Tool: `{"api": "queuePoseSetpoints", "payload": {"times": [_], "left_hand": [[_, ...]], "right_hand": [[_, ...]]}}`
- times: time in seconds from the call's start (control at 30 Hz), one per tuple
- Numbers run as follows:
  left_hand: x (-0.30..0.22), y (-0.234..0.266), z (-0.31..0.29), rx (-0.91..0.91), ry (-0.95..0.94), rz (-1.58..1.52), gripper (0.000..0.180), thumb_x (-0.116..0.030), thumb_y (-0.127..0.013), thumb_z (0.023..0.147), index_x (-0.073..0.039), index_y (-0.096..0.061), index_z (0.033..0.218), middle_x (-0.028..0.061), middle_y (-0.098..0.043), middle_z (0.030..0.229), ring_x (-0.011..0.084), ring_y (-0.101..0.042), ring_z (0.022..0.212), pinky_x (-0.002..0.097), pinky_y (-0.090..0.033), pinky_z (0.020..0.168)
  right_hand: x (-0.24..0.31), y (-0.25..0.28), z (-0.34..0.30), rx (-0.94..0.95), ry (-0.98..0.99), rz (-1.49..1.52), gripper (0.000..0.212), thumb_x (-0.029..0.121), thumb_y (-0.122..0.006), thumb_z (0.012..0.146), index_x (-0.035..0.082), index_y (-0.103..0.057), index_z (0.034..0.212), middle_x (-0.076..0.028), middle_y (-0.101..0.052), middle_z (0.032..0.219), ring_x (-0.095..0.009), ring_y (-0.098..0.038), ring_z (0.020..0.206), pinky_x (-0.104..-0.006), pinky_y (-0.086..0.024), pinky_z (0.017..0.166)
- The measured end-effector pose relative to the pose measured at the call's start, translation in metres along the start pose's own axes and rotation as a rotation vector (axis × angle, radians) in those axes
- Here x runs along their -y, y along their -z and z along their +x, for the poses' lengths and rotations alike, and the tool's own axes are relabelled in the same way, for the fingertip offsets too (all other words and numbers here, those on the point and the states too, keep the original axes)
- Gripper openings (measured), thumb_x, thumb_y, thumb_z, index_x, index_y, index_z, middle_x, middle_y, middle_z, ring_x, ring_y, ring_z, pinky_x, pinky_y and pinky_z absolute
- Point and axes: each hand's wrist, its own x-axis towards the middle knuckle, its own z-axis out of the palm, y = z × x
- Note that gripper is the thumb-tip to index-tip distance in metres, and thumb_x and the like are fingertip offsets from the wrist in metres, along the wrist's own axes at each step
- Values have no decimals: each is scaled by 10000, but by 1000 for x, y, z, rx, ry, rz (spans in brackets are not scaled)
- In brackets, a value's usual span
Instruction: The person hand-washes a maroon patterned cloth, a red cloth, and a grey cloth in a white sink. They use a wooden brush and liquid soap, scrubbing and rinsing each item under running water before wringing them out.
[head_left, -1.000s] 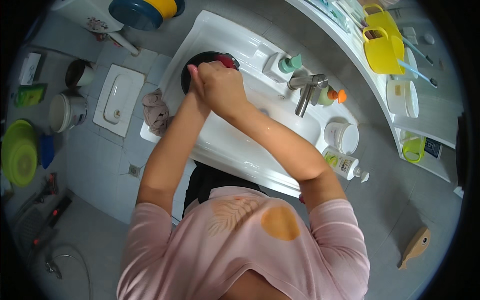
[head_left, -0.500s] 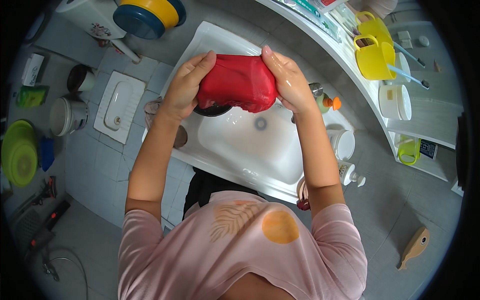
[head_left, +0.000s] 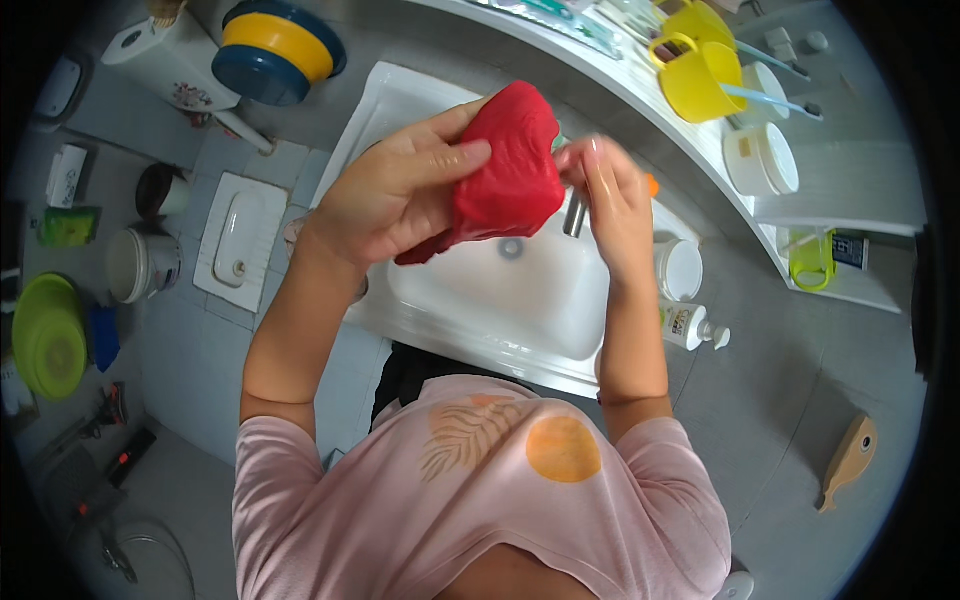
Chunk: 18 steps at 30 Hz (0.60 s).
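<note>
A wet-looking red cloth [head_left: 510, 165], creased and folded over, is held up above the white sink [head_left: 470, 345]. My left hand [head_left: 400, 195] grips its left side, the thumb lying on top and the fingers underneath. To the right, my right hand [head_left: 610, 195] is off the cloth, by the metal faucet [head_left: 575, 212]. Its fingers are loosely bent and apart, slightly blurred, with nothing visible in them. One fingertip comes close to the cloth's right edge; whether they touch I cannot tell. Part of the faucet is hidden behind the right hand and the cloth.
Right of the sink stand a white jar [head_left: 682, 270] and a white pump bottle [head_left: 685, 325]. A white shelf [head_left: 640, 110] curves along the upper right, bearing yellow cups [head_left: 700, 85]. Left are a squat toilet [head_left: 238, 235], stacked basins [head_left: 275, 55], a white bucket [head_left: 130, 265] and a green basin [head_left: 50, 335].
My right hand has let go of the red cloth and moved right and slightly down to the faucet. The cloth, stretched between both hands before, now hangs tilted from my left hand alone.
</note>
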Motion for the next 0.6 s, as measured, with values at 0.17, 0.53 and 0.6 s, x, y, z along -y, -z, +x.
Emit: {"api": "queuePoseSetpoints", "payload": {"times": [0.17, 0.53, 0.6], "left_hand": [[19, -36, 5, 97, 102, 94, 637, -91, -585, 824, 27, -238, 1344, 148, -428, 1272, 213, -472, 1142, 347, -402, 947], [68, -19, 4, 177, 640, 559, 169, -200, -602, 845, -43, -573, 897, -21, -564, 753, 46, -500, 652, 194, -416, 585], [77, -3, -1, 165, 591, 461, 171, -198, -578, 865, -41, -583, 932, -14, -573, 802, 57, -518, 741, 203, -425, 648]], "right_hand": [[15, 11, -73, 269, -1, -71, 266, 211, -507, 897, -24, -564, 1008, -55, -582, 925, -115, -526, 841, -276, -431, 761], [17, 75, -145, -5, -204, 106, 118, 131, -550, 880, 20, -563, 916, 5, -572, 786, -38, -502, 732, -191, -408, 650], [7, 85, -153, -119, -99, -243, 100, 91, -616, 826, 20, -562, 871, 19, -556, 731, -43, -495, 703, -190, -397, 631]]}}
